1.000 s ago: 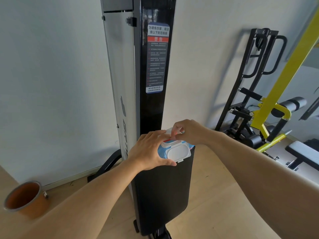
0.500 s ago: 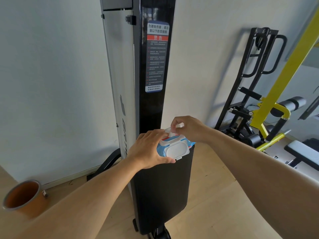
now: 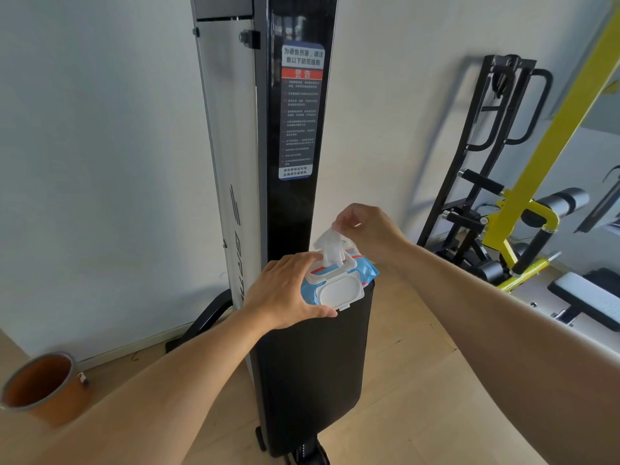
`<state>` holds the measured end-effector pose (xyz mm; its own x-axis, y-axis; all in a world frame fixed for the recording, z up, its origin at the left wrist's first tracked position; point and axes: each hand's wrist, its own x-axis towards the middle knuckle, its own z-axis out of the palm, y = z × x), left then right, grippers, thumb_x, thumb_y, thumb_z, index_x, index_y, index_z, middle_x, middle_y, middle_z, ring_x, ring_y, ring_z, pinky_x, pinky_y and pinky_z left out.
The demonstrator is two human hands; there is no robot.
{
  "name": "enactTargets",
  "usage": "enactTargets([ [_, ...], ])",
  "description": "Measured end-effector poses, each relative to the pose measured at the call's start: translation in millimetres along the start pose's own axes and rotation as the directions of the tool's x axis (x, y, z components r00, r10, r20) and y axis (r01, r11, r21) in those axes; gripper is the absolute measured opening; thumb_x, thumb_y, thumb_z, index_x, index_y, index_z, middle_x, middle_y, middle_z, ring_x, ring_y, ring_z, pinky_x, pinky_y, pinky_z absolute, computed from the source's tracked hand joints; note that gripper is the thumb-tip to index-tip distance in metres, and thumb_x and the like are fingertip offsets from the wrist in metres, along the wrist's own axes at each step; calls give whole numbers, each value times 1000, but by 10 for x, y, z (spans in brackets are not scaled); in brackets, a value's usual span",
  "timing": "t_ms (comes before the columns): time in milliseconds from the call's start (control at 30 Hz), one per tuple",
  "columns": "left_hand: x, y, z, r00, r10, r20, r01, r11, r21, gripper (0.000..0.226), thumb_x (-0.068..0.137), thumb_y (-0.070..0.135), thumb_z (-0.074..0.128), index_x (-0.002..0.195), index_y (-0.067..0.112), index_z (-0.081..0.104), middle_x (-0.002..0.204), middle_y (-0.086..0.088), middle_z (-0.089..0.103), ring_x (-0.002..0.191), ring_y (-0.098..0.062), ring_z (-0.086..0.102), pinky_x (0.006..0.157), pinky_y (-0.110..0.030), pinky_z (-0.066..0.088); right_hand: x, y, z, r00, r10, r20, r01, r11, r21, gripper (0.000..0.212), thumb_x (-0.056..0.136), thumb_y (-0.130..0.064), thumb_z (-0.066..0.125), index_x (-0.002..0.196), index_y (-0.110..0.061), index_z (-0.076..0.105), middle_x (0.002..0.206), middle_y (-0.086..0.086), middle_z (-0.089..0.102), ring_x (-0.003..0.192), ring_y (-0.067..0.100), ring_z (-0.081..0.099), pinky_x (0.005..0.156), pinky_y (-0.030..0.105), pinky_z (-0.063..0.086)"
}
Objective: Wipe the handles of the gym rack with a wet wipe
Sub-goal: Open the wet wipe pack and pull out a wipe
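Black upright machine (image 3: 295, 203) against wall. Rack (image 3: 496, 156) with handles well apart, far right. Left hand (image 3: 285, 293) grips wipes pack (image 3: 335, 283) on the machine's black pad, lid flipped open. Right hand (image 3: 365, 229) pinches wipe (image 3: 330, 246), partly drawn out of the pack.

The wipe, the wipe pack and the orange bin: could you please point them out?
wipe (image 3: 330, 245), head view, its middle.
wipe pack (image 3: 367, 271), head view, blue side.
orange bin (image 3: 63, 402), head view, outer wall.
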<state>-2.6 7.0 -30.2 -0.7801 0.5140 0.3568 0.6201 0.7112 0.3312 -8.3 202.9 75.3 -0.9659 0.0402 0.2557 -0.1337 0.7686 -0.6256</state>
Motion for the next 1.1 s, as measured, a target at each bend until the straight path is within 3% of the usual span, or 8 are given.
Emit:
enactTargets([
  [100, -8, 7, -12, 1000, 8, -11, -8, 1000, 15, 92, 65, 86, 63, 139, 41, 31, 145, 13, 50, 128, -10, 54, 108, -33, 43, -61, -12, 20, 999, -43, -10, 43, 999, -2, 14, 92, -24, 69, 102, -30, 61, 104, -9, 68, 88, 13, 67, 78, 31, 59],
  [267, 6, 2, -10, 1000, -19, 8, 19, 999, 30, 92, 66, 90, 57, 139, 40, 35, 144, 12, 53, 128, -12, 55, 108, -35, 44, -202, 35, 44, 964, -259, 68, 267, 916, -300, 15, 95, -31, 63, 109, -35, 68, 116, -12, 63, 93, 6, 60, 83, 23, 54],
  [400, -1, 9, -40, 998, -58, 6, 58, 997, -46, 77, 79, 88, 36, 140, 41, 41, 145, 10, 54, 131, -14, 53, 113, -40, 39, -244, 58, 93, 974, -206, 91, 225, 912, -342, 24, 89, -50, 66, 106, -33, 70, 107, -14, 66, 89, 8, 61, 79, 29, 57],
  [500, 10, -10, -50, 998, -64, 4, 64, 992, -106, 67, 90, 81, 19, 139, 43, 42, 143, 9, 55, 132, -13, 53, 113, -36, 40, -262, 37, 144, 984, -148, 100, 170, 945, -279, 21, 88, -48, 68, 102, -33, 68, 100, -14, 68, 87, 8, 63, 78, 33, 58],
  [567, 10, -20, -41, 997, -68, -23, 64, 988, -144, 58, 95, 73, 23, 139, 43, 45, 142, 9, 57, 131, -12, 53, 111, -33, 41, -280, 12, 175, 979, -148, 144, 184, 940, -288, 20, 90, -49, 64, 106, -36, 65, 102, -14, 70, 89, 9, 63, 80, 34, 58],
  [700, -2, -34, -32, 986, -139, -88, 127, 983, -129, 56, 94, 61, 35, 126, 26, 64, 128, 4, 68, 119, -16, 61, 101, -31, 50, -320, -41, 203, 982, -130, 140, 169, 932, -321, 26, 92, -57, 55, 107, -38, 66, 104, -14, 70, 89, 11, 63, 78, 34, 57],
  [900, 25, -57, -8, 984, -136, -113, 121, 983, -135, 42, 99, 56, 38, 98, 24, 64, 100, 8, 72, 91, -10, 67, 88, -28, 56, -367, -136, 317, 983, -180, -19, 177, 978, -106, 16, 97, -34, 57, 96, -35, 72, 98, -19, 68, 86, 6, 60, 83, 36, 55],
  [1100, 27, -49, -10, 986, -72, -148, 59, 994, -90, 25, 103, 45, 46, 94, 27, 61, 98, 11, 71, 85, -4, 64, 87, -24, 51, -402, -149, 389, 979, -108, -172, 125, 988, 91, 14, 100, -24, 55, 93, -26, 67, 85, -27, 61, 84, -1, 59, 74, 27, 55],
])
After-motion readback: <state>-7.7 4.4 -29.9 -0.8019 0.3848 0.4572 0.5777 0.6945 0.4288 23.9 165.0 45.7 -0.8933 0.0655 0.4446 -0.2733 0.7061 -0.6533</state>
